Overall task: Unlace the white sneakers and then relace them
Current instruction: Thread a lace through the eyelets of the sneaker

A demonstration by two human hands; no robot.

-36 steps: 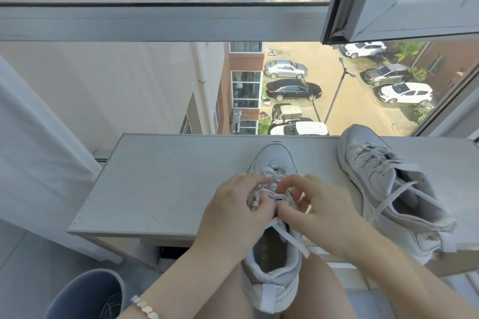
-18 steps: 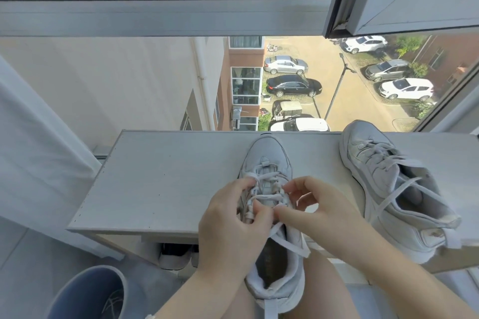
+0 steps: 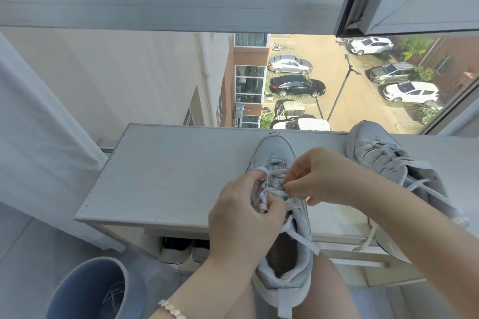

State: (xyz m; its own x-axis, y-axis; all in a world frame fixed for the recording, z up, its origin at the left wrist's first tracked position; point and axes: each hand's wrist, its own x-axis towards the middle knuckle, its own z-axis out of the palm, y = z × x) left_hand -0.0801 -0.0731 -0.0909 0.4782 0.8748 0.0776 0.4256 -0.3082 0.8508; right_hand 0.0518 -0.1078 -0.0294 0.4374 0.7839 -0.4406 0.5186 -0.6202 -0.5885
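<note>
Left hand (image 3: pixel 241 215) grips the lace (image 3: pixel 276 191) on the sneaker (image 3: pixel 274 147), right hand (image 3: pixel 326 179) pinches a crossing; I'd pull slack through 1 eyelet at a time.

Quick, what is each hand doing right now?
Left hand: closed, gripping the lace of the middle sneaker.
Right hand: closed, pinching that sneaker's lace.

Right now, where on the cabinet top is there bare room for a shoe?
Bare: the cabinet top from its left edge to the middle sneaker. Crowded: the narrow strip between the sneakers, under the right hand, which with the left hand pinches the lace; the right sneaker fills the right end.
</note>
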